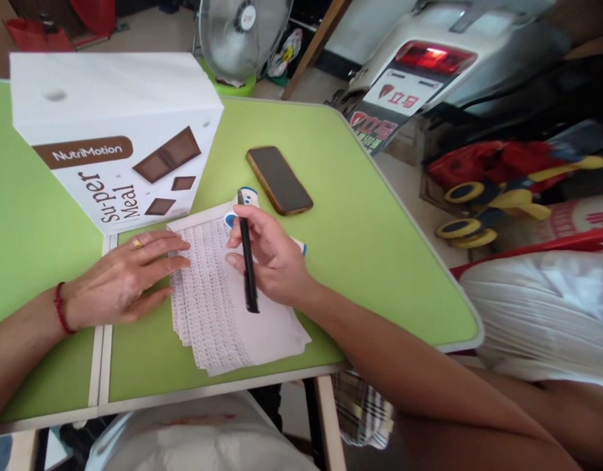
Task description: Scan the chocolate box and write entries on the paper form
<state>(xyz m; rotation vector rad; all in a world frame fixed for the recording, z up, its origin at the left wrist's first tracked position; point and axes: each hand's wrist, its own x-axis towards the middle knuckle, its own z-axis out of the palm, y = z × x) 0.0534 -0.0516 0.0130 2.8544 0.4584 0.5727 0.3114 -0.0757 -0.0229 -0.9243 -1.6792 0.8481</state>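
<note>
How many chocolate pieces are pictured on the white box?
4: one large bar uppermost on the box, one beside it, two small squares below; other faces are hidden.

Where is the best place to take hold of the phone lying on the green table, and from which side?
Grip the phone across its two long edges, probably coming from above. It lies flat, screen up, on the table, with bare surface along both edges; the right hand is nearest but holds a pen.

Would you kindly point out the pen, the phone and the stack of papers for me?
pen (248,261), head view, middle of the black barrel.
phone (278,179), head view, centre of the dark screen.
papers (208,307), head view, printed top sheet between the hands.
</note>
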